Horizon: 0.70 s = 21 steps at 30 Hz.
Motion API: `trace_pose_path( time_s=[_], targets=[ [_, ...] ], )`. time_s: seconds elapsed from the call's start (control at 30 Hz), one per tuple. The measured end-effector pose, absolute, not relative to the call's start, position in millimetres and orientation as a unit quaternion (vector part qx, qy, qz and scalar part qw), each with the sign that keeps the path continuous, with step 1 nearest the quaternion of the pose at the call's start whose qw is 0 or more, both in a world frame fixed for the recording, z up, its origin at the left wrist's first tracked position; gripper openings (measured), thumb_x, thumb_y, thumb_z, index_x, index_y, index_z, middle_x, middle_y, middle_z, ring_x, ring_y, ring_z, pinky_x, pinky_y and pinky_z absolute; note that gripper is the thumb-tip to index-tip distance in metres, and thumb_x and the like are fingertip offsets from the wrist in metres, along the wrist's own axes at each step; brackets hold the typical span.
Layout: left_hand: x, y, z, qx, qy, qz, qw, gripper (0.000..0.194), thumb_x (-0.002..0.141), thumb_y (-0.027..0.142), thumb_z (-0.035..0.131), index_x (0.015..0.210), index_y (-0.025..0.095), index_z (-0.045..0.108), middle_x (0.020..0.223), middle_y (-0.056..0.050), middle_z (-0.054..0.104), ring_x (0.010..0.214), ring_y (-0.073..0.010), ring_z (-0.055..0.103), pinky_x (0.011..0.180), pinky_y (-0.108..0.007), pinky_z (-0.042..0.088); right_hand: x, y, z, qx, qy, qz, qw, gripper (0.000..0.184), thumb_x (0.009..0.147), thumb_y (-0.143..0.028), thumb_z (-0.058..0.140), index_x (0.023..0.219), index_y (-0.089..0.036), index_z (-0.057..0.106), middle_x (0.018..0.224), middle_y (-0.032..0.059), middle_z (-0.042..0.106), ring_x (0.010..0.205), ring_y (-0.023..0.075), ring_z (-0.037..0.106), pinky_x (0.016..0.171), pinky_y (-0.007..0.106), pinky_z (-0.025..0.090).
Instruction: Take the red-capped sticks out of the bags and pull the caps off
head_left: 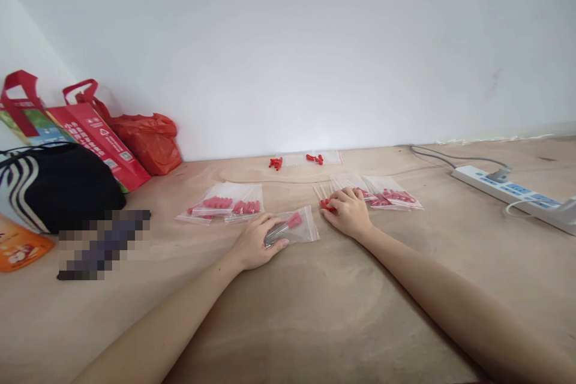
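Observation:
My left hand [255,244] holds the near left end of a clear zip bag [310,225], thumb in front and fingers curled over the back. Inside that bag lies a grey rod-like piece with a red end [294,220]. My right hand [348,211] bends down on a row of thin pale sticks with red ends [324,204], its thumb and fingertips closed at the red parts. The fingers partly hide what they grip. Behind and right of it lie zip bags [396,192] with red pieces. More such bags [225,204] lie left of my left hand.
Loose red pieces [276,163] and a flat clear bag [330,158] lie near the wall. A power strip [508,192] with cords is at right. Red carrier bags [101,138], a black drawstring bag [76,186] and an orange pack [22,246] stand at left, near a blurred dark object [105,246].

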State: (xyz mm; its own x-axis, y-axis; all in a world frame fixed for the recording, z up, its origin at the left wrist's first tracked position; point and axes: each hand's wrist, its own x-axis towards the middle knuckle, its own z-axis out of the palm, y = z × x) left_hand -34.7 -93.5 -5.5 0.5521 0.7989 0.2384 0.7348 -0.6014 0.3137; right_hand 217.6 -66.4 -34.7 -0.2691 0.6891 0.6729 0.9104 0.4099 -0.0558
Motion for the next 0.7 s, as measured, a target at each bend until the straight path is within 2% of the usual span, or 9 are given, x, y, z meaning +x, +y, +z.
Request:
trace_pose_path(
  time_s=[0.27,0.43,0.57,0.7],
  targets=[
    [-34,-94,-5,0.875,0.450,0.132,0.116,0.051,0.078,0.045,0.048,0.123,0.021,0.044,0.131,-0.008,0.043,0.121,-0.0231,0.038,0.100,-0.040,0.031,217,-66,-35,-0.525,-0.769,-0.158,0.327,0.027,0.075,-0.044,0.055,0.066,-0.019,0.060,0.079,0.0053,0.062,0.081,0.0202,0.046,0.072,0.035,0.025],
    [-36,-95,-4,0.882,0.439,0.107,0.135,0.054,0.081,0.048,0.043,0.129,0.024,0.036,0.136,-0.005,0.035,0.126,-0.0221,0.029,0.103,-0.042,0.026,214,-76,-30,-0.496,-0.793,-0.069,0.347,0.016,0.075,-0.035,0.055,0.071,-0.021,0.063,0.072,0.0021,0.060,0.075,0.0168,0.046,0.070,0.032,0.026],
    [-36,-94,-4,0.884,0.428,0.118,0.148,0.045,0.088,0.042,0.032,0.128,0.023,0.038,0.136,-0.004,0.036,0.127,-0.0192,0.028,0.104,-0.041,0.025,208,-85,-27,-0.450,-0.829,0.021,0.331,0.015,0.075,-0.034,0.056,0.071,-0.023,0.066,0.067,0.0001,0.059,0.071,0.0143,0.047,0.068,0.030,0.027],
    [-36,-93,-5,0.889,0.409,0.135,0.157,0.045,0.085,0.039,0.041,0.126,0.022,0.040,0.133,-0.005,0.040,0.125,-0.0198,0.032,0.103,-0.042,0.027,200,-88,-26,-0.450,-0.836,0.028,0.312,0.018,0.077,-0.039,0.055,0.081,-0.026,0.067,0.067,0.0003,0.058,0.071,0.0143,0.047,0.066,0.029,0.027]
  ],
)
